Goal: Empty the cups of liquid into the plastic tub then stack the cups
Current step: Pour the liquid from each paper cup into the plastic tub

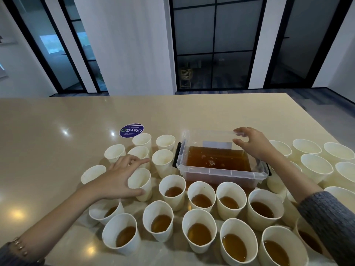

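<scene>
left hand (117,177): we see it spread wide, thumb and fingers round an empty cup (140,184)
right hand (251,144): pinches tub (221,170) far-right rim
tub: mid-desk (57,121), brown liquid inside
full cups (199,232): crowd near side
sticker (131,130): far left

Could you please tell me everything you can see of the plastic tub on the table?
The plastic tub is a clear, rectangular box with a thick rim and black latch handles on both short ends. It stands upright and lidless on the beige table, ringed by white paper cups. Brown liquid with a few bubbles fills its lower part. The right hand pinches its far right rim; the left hand is apart from it, at an empty cup.
</scene>
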Motion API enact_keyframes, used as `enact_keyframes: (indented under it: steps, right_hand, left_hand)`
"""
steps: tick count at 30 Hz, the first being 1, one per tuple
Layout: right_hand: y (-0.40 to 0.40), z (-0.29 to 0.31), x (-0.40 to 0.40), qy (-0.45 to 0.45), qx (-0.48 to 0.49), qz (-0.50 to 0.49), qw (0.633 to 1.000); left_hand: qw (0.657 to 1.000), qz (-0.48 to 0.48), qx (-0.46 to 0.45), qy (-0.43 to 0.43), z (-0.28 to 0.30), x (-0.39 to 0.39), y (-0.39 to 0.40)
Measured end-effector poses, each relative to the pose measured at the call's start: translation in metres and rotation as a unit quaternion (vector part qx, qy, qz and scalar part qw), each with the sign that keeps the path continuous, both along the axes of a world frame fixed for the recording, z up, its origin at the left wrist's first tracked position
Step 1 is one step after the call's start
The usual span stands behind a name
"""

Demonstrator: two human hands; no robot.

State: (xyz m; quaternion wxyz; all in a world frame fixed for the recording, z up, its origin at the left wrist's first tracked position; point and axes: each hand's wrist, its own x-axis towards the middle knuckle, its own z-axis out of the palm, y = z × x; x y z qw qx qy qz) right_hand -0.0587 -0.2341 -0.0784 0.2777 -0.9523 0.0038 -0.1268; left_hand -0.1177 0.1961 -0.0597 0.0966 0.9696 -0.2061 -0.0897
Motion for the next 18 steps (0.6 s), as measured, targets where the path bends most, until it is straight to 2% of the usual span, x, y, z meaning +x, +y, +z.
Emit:
enact_keyframes:
  steps: [5, 7, 11, 18]
  right_hand:
    - [0.001, 0.000, -0.001, -0.001, -0.001, -0.001, 1.000]
    - [0.001, 0.000, -0.001, -0.001, -0.001, -0.002, 1.000]
    - [0.001, 0.000, -0.001, -0.001, -0.002, -0.003, 1.000]
    - [0.001, 0.001, -0.002, 0.003, 0.001, -0.004, 1.000]
  left_hand:
    - [0.993, -0.019, -0.035, -0.108, 0.020, -0.012, -0.033]
    - [0.995, -0.031, -0.015, -0.096, 0.024, -0.020, -0.052]
    - [0.992, -0.049, 0.107, -0.055, 0.016, -0.027, -0.081]
    - [0.987, -0.062, 0.136, -0.064, 0.006, -0.020, -0.099]
